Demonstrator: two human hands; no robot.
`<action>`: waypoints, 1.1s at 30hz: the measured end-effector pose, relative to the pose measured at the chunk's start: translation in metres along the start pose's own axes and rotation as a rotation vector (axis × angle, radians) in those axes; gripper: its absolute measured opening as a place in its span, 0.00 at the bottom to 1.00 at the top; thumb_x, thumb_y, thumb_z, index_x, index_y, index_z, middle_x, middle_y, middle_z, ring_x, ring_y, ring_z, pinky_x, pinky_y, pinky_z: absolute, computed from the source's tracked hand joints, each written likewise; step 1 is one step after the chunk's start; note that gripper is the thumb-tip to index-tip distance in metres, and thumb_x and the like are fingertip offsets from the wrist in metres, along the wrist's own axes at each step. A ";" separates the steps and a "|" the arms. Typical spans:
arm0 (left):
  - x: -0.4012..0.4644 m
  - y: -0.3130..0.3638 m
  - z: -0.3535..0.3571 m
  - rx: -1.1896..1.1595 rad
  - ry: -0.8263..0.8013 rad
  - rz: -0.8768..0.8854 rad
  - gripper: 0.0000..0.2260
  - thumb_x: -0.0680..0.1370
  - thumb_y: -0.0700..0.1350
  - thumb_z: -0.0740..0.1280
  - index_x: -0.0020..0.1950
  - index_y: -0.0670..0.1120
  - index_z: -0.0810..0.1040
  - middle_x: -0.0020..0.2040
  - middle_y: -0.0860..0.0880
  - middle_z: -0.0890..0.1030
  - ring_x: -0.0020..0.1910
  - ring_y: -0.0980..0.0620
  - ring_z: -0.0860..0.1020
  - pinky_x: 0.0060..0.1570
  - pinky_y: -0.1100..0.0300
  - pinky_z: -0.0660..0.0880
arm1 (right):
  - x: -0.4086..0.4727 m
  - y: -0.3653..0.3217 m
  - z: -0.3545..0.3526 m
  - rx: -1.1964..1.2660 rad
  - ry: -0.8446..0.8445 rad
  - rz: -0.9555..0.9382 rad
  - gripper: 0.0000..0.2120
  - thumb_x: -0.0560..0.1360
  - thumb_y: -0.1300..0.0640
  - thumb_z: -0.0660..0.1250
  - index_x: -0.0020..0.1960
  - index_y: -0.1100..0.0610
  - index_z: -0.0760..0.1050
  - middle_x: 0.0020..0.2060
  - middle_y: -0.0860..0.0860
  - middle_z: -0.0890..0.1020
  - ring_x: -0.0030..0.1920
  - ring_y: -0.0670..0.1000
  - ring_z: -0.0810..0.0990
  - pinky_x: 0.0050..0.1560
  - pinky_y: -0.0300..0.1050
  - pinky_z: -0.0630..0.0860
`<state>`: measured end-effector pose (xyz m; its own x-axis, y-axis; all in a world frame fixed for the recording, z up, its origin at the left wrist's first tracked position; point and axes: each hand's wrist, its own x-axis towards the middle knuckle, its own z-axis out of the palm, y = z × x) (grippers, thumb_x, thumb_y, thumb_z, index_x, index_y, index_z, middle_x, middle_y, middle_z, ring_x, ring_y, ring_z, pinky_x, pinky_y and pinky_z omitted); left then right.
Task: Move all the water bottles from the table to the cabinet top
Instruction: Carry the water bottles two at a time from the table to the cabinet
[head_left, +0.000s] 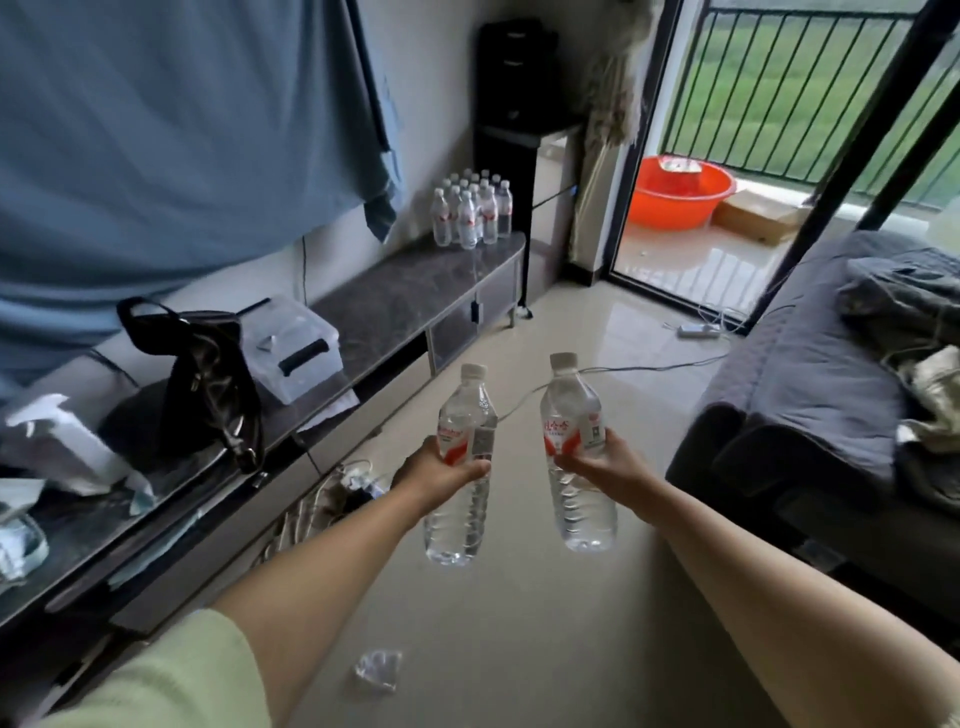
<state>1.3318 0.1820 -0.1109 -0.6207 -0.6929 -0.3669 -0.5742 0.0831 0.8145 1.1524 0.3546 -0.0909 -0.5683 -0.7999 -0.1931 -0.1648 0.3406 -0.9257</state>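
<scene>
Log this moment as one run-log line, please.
left hand: grips water bottle | right hand: grips second bottle | both upright, over floor | bottle cluster on cabinet top

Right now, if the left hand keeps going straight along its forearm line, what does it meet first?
Probably nothing soon. The left hand, holding a water bottle, points up the open floor beside the cabinet; the bottle cluster sits left of that line, though depth is unclear.

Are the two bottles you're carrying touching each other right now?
Apart. The head view shows bare floor all the way down between the left hand's bottle and the right hand's bottle, from caps to bases.
</scene>
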 end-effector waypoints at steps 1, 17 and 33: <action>0.017 0.009 -0.003 0.008 -0.007 0.001 0.32 0.56 0.66 0.71 0.56 0.52 0.79 0.51 0.49 0.84 0.51 0.47 0.82 0.56 0.46 0.78 | 0.014 -0.001 -0.005 -0.015 0.012 0.011 0.11 0.71 0.55 0.75 0.50 0.50 0.76 0.42 0.48 0.83 0.40 0.43 0.82 0.40 0.34 0.77; 0.259 0.151 0.069 -0.105 -0.037 -0.018 0.36 0.52 0.65 0.71 0.57 0.50 0.78 0.52 0.47 0.83 0.53 0.44 0.81 0.57 0.46 0.78 | 0.253 0.026 -0.155 -0.123 0.035 0.104 0.12 0.67 0.50 0.76 0.48 0.49 0.78 0.41 0.47 0.85 0.42 0.46 0.83 0.45 0.43 0.79; 0.516 0.262 0.110 -0.248 0.007 -0.136 0.33 0.50 0.62 0.74 0.53 0.52 0.80 0.48 0.50 0.84 0.50 0.45 0.82 0.56 0.44 0.78 | 0.515 0.012 -0.283 -0.118 -0.111 0.122 0.16 0.69 0.52 0.76 0.54 0.53 0.77 0.45 0.50 0.84 0.45 0.50 0.83 0.44 0.41 0.79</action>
<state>0.8020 -0.0752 -0.1365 -0.5427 -0.6905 -0.4782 -0.5034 -0.1884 0.8433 0.6298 0.0868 -0.1091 -0.4989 -0.7964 -0.3419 -0.1973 0.4885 -0.8500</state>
